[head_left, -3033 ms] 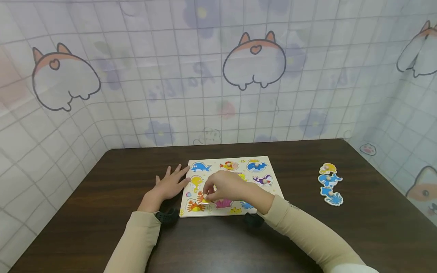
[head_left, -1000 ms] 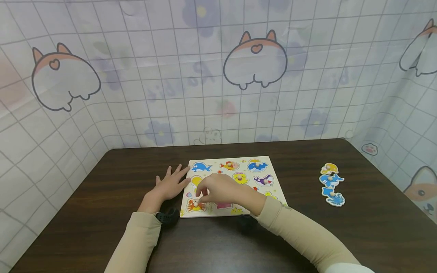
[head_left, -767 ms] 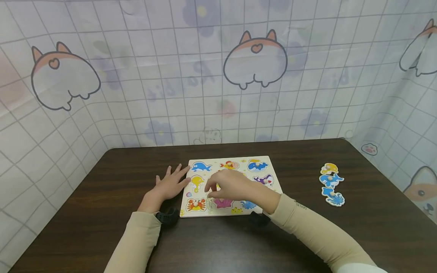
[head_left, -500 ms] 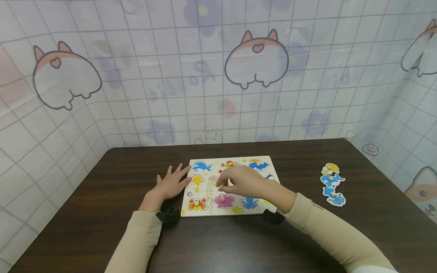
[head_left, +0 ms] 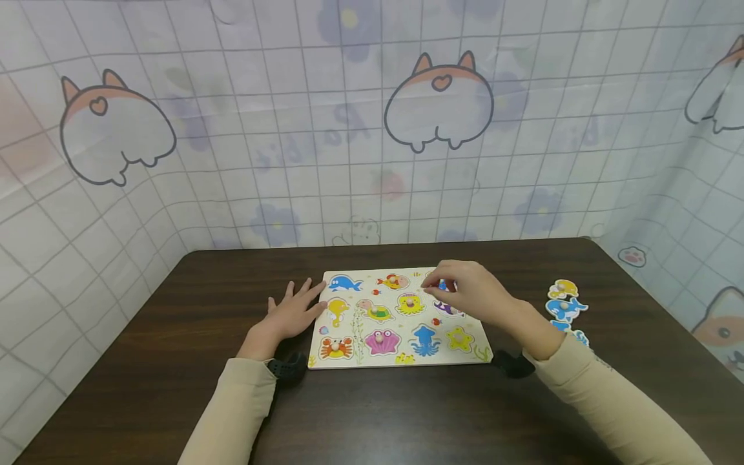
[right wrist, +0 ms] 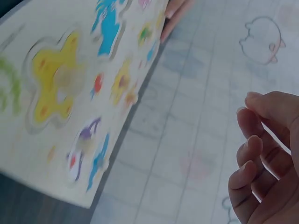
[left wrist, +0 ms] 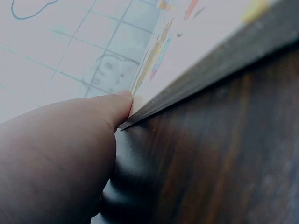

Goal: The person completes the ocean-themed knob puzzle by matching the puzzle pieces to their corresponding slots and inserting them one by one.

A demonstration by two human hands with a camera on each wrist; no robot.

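Two hands: left hand (head_left: 289,314) flat beside the puzzle board (head_left: 401,358), right hand (head_left: 473,294) empty, fingers loosely curled.

Dark wood-grain table (head_left: 174,361) with rounded corners, boxed in on three sides by a white grid-pattern curtain (head_left: 261,148) covered in cartoon corgi butts, faded flowers and paw prints. Lighting's soft and even.

Left hand (head_left: 289,316) flat, fingers spread; right hand (head_left: 473,295) raised, fingers curled.
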